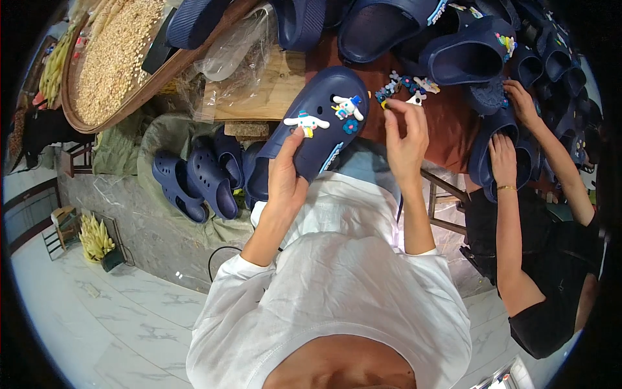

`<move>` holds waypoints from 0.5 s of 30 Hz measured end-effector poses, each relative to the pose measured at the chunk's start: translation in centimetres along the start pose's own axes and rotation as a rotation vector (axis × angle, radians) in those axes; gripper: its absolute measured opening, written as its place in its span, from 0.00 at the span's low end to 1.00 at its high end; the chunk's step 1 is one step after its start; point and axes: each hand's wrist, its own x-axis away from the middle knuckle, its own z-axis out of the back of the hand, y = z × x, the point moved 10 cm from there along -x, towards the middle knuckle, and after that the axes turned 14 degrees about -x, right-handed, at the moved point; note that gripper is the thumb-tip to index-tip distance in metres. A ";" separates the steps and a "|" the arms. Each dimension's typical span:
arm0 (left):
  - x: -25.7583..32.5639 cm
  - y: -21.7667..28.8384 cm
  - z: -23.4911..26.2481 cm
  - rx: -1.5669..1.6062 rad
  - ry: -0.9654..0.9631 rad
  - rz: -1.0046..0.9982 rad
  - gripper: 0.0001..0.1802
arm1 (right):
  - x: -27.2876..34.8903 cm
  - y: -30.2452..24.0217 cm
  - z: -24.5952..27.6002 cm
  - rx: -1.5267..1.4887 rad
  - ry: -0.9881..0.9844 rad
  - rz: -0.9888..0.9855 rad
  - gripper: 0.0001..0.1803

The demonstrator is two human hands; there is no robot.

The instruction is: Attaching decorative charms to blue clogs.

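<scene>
My left hand [286, 162] grips a navy clog [311, 97] by its side, the thumb resting on the upper beside a white long-eared charm [306, 122]. A second white charm [346, 107] with blue and yellow parts and a blue flower charm [350, 126] sit in the same clog. To the right of the clog, my right hand [407, 139] is closed in a pinch, with a small yellow bit of a shoe charm [383, 104] at its fingertips. Most of that charm is hidden. Just beyond the fingers lies a small pile of loose charms [408, 82] on the reddish-brown tabletop [447, 136].
More navy clogs [463, 58] crowd the far and right side of the table. Several undecorated clogs [206, 178] lie at the left. A co-worker's hands [508, 152] handle clogs at the right. A wooden board [253, 94] and a tray of pale grains [113, 71] stand far left.
</scene>
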 end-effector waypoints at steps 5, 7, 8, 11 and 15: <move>-0.1 -0.3 0.2 0.010 0.010 0.012 0.19 | -0.3 3.6 -0.6 0.146 -0.110 -0.081 0.11; 0.0 -0.2 0.1 0.013 0.004 0.011 0.19 | -0.5 4.0 -1.2 0.222 -0.138 -0.064 0.12; 0.0 -0.2 -0.1 0.015 -0.004 0.011 0.19 | -0.5 4.3 -1.4 0.217 -0.142 -0.063 0.12; 0.0 0.0 -0.6 0.046 -0.022 -0.001 0.19 | -0.7 5.8 -0.9 0.177 -0.118 -0.129 0.11; 1.0 0.9 -1.3 0.003 -0.062 -0.047 0.23 | -1.4 3.6 -0.9 0.106 -0.117 -0.097 0.10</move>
